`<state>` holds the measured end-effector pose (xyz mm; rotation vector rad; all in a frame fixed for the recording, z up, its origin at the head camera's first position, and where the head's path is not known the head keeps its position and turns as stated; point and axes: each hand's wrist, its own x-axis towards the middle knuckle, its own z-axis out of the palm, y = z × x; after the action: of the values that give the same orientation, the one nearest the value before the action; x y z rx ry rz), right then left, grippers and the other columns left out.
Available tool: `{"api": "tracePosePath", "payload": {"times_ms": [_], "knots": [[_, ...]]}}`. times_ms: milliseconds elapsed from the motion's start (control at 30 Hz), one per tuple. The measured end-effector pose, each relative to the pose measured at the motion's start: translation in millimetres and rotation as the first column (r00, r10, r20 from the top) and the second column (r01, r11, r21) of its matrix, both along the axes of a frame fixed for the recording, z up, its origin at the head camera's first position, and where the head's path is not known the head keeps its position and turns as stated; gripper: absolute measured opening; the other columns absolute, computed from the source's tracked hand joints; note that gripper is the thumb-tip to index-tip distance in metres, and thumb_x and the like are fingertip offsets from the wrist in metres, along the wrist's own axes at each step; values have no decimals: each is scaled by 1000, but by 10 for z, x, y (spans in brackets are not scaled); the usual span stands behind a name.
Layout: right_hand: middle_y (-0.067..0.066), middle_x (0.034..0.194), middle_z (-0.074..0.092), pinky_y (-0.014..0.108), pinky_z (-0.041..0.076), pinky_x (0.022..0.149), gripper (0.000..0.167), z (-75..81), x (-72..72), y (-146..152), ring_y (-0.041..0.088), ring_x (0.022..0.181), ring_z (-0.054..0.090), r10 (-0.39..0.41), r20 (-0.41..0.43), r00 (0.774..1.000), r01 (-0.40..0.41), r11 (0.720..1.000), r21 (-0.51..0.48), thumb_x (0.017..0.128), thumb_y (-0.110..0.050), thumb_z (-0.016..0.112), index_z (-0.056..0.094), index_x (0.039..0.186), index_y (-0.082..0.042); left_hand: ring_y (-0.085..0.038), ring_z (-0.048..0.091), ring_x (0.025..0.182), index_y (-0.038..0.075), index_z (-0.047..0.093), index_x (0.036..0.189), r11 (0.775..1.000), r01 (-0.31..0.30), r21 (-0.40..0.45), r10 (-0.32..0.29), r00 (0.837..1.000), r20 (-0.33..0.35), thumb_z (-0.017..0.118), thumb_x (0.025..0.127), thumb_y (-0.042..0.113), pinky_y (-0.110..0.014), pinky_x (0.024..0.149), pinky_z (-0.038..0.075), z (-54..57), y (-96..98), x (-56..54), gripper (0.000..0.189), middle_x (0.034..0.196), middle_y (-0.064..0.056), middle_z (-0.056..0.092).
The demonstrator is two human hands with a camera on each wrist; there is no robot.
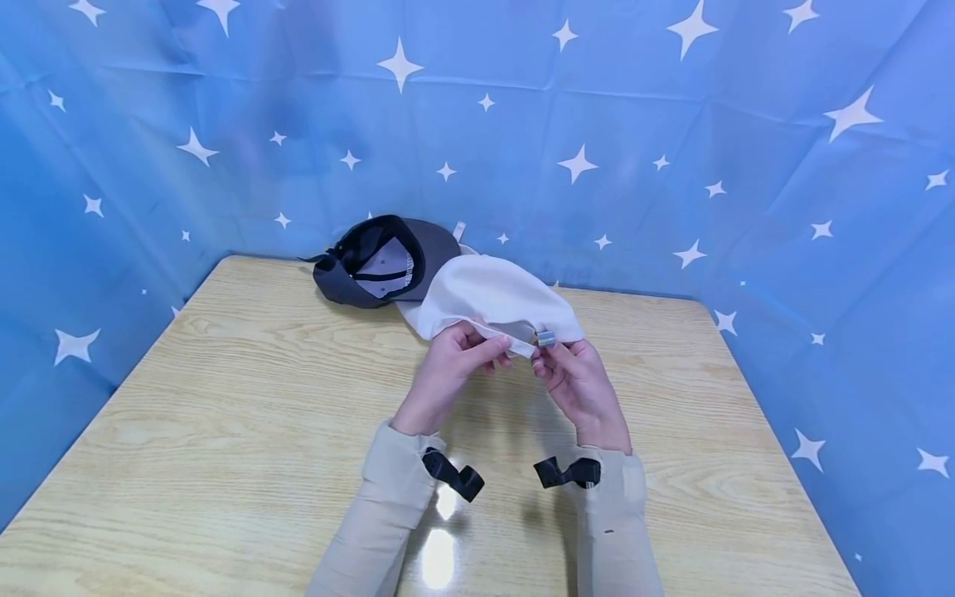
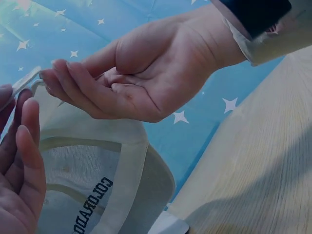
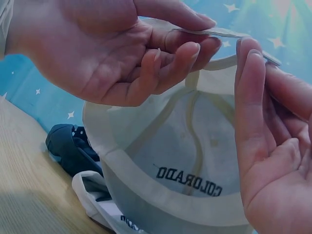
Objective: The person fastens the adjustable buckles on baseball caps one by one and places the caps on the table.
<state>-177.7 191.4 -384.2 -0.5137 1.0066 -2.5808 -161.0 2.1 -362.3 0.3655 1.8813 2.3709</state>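
A white cap (image 1: 492, 290), its inside printed with COLORADO lettering (image 3: 190, 183), is held up over the table by its back strap. My left hand (image 1: 455, 358) pinches one part of the strap (image 3: 219, 32) between thumb and fingers. On the other side of the cap's back opening, my right hand (image 1: 578, 381) pinches the strap near a small shiny silver piece (image 1: 547, 338). In the right wrist view the fingertips of both hands nearly meet along the strap. The cap's brim (image 2: 158, 180) points away from me.
Behind the held cap, a dark grey cap (image 1: 440, 249) lies with its inside showing. Another white cap (image 3: 87, 187) lies beside it, mostly hidden. The wooden table (image 1: 246, 414) ends at a blue curtain (image 1: 634, 124) with white stars.
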Motion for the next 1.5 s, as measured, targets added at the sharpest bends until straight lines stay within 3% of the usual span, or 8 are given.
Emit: {"api": "tracePosePath", "payload": {"times_ms": [267,400,533,733,1167,1500], "knots": [[12,87,63,21,50,66,17,7,4,-7,16,77,62,5,-15,1000,-5,1000,0,93,-2,42,53,106,0,-27,59,73,5,57,92,992,-109,61,110,994,-20,65,82,31,-32,60,46,-7,82,-3,29,80,-14,62],[11,86,63,21,50,66,17,16,2,-23,15,76,62,-34,-30,999,34,999,9,93,-2,42,53,105,0,-23,60,70,5,56,92,986,-137,97,139,990,-11,65,81,31,-29,58,44,0,123,1,30,80,-15,62],[9,84,63,20,50,64,15,26,6,-36,13,74,62,-85,-39,996,86,996,36,93,-4,43,54,104,-2,-19,60,68,5,55,91,984,-147,96,148,989,-3,66,80,33,-26,57,44,4,149,6,32,81,-16,62],[11,86,63,21,50,65,16,38,9,-40,15,76,62,-67,-29,997,68,998,10,92,-3,45,54,105,0,-20,60,67,6,55,91,981,-162,102,163,987,-7,65,80,36,-27,56,43,4,160,17,33,85,-26,58],[10,84,63,21,50,63,13,42,3,-80,14,71,61,-104,7,995,104,994,21,91,-4,49,58,100,-3,-20,60,67,6,56,90,978,-179,105,180,984,0,65,80,35,-26,55,43,-19,180,-4,32,78,-14,62],[10,83,63,20,49,60,12,54,4,-113,13,68,61,-139,25,990,139,990,6,90,-5,51,59,98,-4,-20,60,67,6,54,85,976,-172,132,175,984,-13,65,81,30,-26,55,43,-37,180,-18,27,81,-20,60]]}}
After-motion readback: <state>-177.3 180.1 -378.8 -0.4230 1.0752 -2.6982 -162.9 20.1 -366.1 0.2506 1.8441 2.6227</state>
